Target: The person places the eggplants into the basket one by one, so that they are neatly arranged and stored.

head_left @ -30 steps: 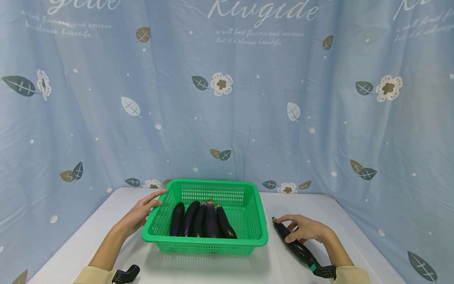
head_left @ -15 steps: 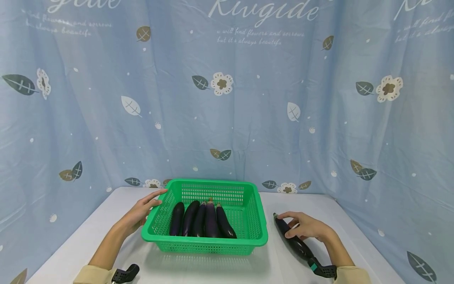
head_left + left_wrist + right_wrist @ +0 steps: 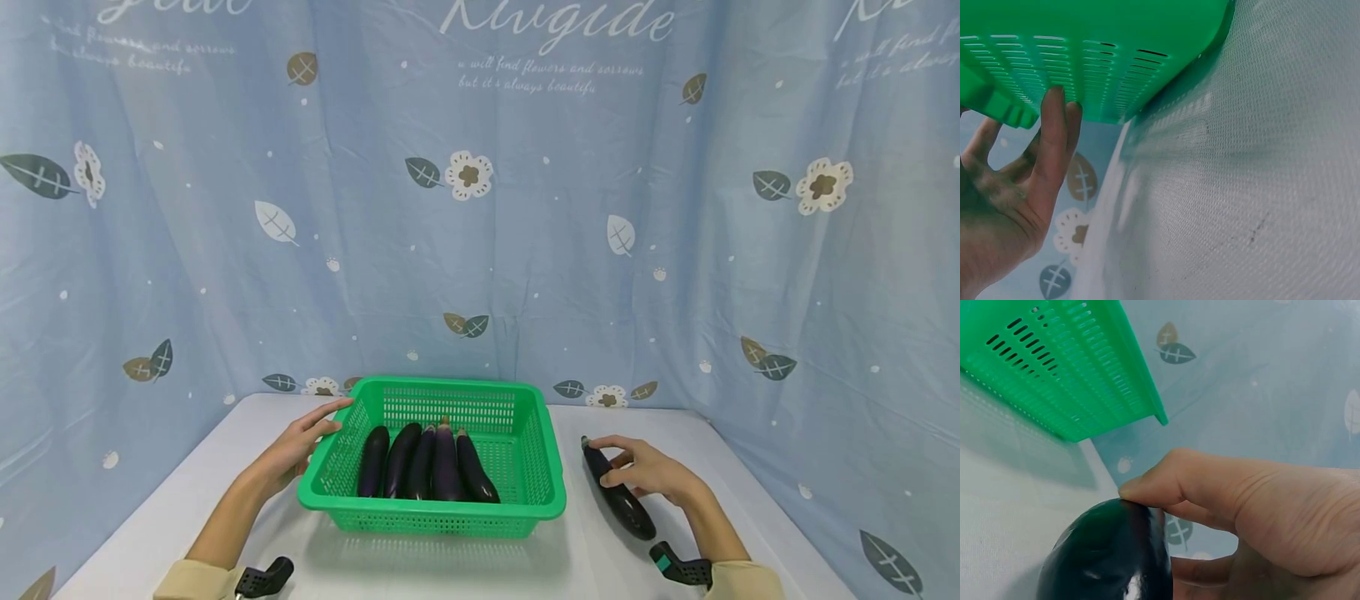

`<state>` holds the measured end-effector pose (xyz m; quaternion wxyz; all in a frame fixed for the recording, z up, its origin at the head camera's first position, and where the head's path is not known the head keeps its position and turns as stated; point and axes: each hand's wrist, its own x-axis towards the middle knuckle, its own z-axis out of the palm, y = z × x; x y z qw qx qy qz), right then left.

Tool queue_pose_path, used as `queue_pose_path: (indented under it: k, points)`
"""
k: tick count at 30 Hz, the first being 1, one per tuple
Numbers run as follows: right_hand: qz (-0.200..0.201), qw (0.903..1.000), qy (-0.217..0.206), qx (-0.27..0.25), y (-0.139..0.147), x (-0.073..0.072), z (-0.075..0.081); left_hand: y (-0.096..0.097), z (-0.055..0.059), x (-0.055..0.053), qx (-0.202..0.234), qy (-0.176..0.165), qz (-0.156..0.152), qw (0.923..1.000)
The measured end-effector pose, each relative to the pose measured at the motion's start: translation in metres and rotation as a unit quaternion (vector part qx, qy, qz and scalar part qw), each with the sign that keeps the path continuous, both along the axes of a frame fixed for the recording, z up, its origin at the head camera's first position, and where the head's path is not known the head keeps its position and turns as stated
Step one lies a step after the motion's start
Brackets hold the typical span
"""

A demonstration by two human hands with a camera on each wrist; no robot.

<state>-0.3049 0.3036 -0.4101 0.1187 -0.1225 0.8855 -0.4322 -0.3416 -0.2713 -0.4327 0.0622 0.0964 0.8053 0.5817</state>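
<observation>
A dark purple eggplant (image 3: 628, 510) lies lengthwise under my right hand (image 3: 651, 471), to the right of the green basket. Thumb and fingers of that hand pinch it near its stem end. In the right wrist view the thumb presses the glossy eggplant (image 3: 1107, 556), with other fingers at its far side. My left hand (image 3: 292, 446) touches the left rim of the green plastic basket (image 3: 431, 511). Its fingers (image 3: 1054, 134) look fairly straight against the basket's outer wall. Several eggplants (image 3: 446, 467) lie side by side in the basket, toward its left and middle.
The basket stands on a white-covered table (image 3: 442, 575). A blue curtain (image 3: 525, 250) with leaves and flowers hangs behind and along the sides. Black bands (image 3: 264, 579) sit at both wrists.
My right hand has moved forward, away from me, with the eggplant, whose lower end is now apart from the wrist band in view. My left hand and the basket stay put.
</observation>
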Motion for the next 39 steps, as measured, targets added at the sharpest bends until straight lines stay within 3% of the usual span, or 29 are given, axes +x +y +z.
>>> queue_pose_path:
  k: [18, 27, 39]
  points:
    - [-0.058, 0.9979, 0.023, -0.013, -0.006, 0.002, 0.006, 0.002, 0.001, 0.0, 0.002, 0.003, 0.002, 1.0]
    - [-0.046, 0.9983, 0.033, -0.015, -0.012, 0.001, 0.012, 0.003, 0.0, 0.002, 0.008, 0.007, 0.002, 0.9999]
    - [-0.019, 0.998, 0.06, -0.01, -0.027, -0.005, 0.041, 0.002, -0.001, 0.002, 0.011, 0.01, 0.0, 0.9999]
